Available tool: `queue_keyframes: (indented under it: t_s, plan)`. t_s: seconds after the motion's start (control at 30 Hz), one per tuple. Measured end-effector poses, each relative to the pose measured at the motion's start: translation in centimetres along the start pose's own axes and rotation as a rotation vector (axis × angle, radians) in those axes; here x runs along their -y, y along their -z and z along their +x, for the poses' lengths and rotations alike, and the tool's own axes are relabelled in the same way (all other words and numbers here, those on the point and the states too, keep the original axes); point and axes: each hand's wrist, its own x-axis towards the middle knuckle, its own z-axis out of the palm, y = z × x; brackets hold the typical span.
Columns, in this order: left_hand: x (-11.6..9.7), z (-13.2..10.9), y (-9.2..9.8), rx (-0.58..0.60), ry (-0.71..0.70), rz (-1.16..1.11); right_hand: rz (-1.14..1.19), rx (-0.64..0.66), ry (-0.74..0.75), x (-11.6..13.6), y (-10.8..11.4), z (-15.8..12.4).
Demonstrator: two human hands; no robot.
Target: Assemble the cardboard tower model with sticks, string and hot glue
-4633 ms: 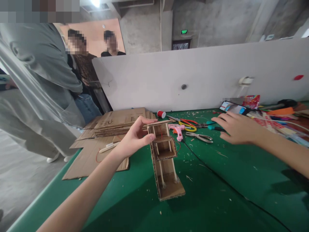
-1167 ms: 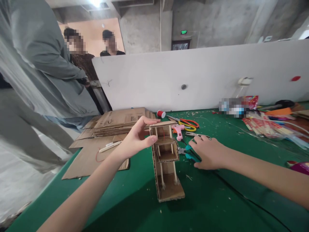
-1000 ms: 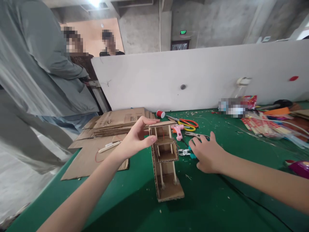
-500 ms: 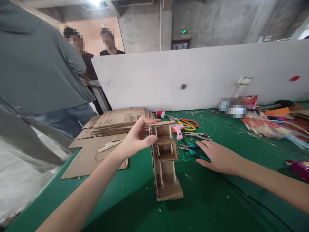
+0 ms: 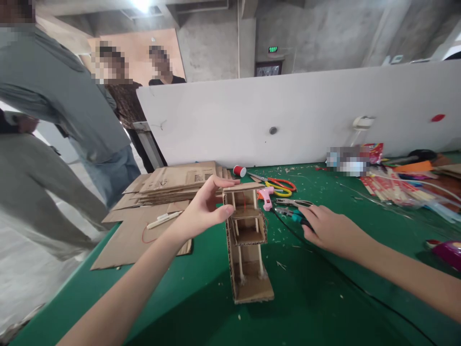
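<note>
A small cardboard tower point(image 5: 252, 288) with open compartments and thin wooden stick posts stands on the green table. My left hand point(image 5: 205, 211) grips its top from the left, the thumb by the front edge and the fingers stretched over the top. At the right, my right hand point(image 5: 329, 228) has its fingers over the teal handles of a pair of pliers point(image 5: 293, 214), which lie partly hidden under it. Just beyond them is a second pair of pliers point(image 5: 288, 202) with bare metal handles. A pink glue gun point(image 5: 267, 198) lies between the tower and the pliers.
Behind are scissors point(image 5: 283, 184) with orange and yellow handles and a red thread spool point(image 5: 239, 171). Cardboard sheets point(image 5: 173, 185) are stacked at left. A black cord point(image 5: 355, 283) crosses the right side. A white partition point(image 5: 223, 125) borders the table; people stand beyond the left edge.
My right hand has moved slightly right and away from me, and the teal-handled pliers have shifted and turned with it. My left hand stays at the tower's top.
</note>
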Motion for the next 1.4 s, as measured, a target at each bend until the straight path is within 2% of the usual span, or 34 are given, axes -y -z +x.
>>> queue_keyframes:
  t_s: [0.13,0.3,0.47,0.67,0.8,0.93,1.13,1.4]
  plan:
    - [0.0,0.0,0.1,0.003,-0.01,0.023,0.382,0.176,-0.14,-0.7,0.8,0.4]
    - [0.0,0.0,0.1,0.015,-0.022,0.0,0.636,0.306,-0.073,-1.6,5.2,0.5]
    - [-0.1,-0.1,-0.1,0.036,-0.014,-0.017,0.597,0.241,-0.084,-2.3,9.8,0.6]
    - [-0.5,-0.2,-0.1,0.026,-0.008,0.014,0.535,0.171,0.001,-1.6,12.7,1.6]
    - [-0.6,-0.3,0.1,0.039,-0.014,0.02,0.535,0.177,0.067,-0.7,13.8,2.4]
    - [-0.5,-0.2,0.2,0.042,-0.009,0.04,0.507,0.183,0.069,0.0,14.4,3.1]
    - [-0.6,-0.2,0.0,0.032,-0.008,0.02,0.419,0.105,0.08,0.0,14.5,3.3]
    - [-0.7,-0.3,0.0,0.039,-0.022,0.018,0.397,0.104,0.087,0.0,14.7,3.5]
